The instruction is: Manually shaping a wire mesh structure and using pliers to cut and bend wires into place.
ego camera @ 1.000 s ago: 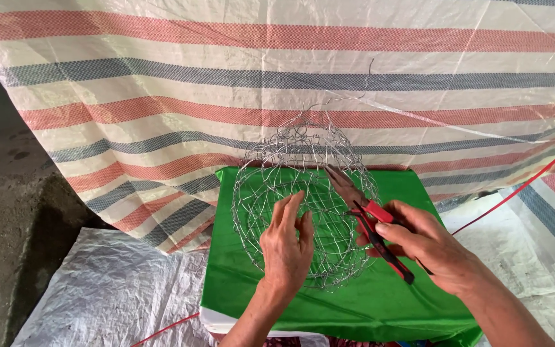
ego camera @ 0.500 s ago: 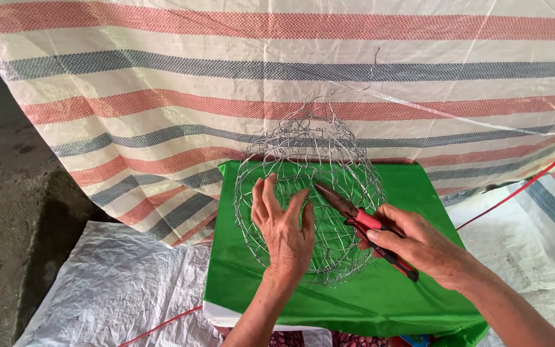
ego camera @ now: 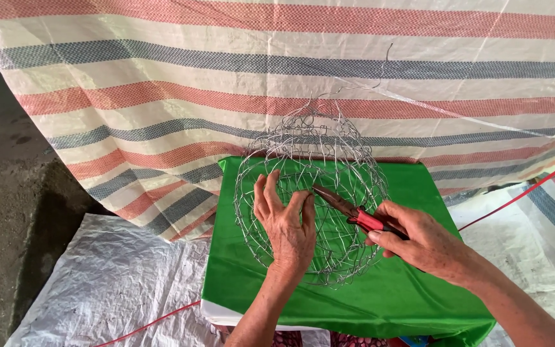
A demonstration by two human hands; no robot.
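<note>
Striped tarpaulin (ego camera: 162, 77) hangs behind a bench draped in green cloth (ego camera: 419, 289). Near the bench's far edge stands a rounded wire mesh basket (ego camera: 271, 157) with nothing inside. The left hand (ego camera: 287, 225) lies flat and open against the mesh, fingers spread, gripping nothing. The right hand (ego camera: 425, 241) is closed around red-handled pliers (ego camera: 354, 215), their tips against the mesh by the left thumb. Since the earlier frames, the pliers have swung lower and leftward, nearer the left hand.
</note>
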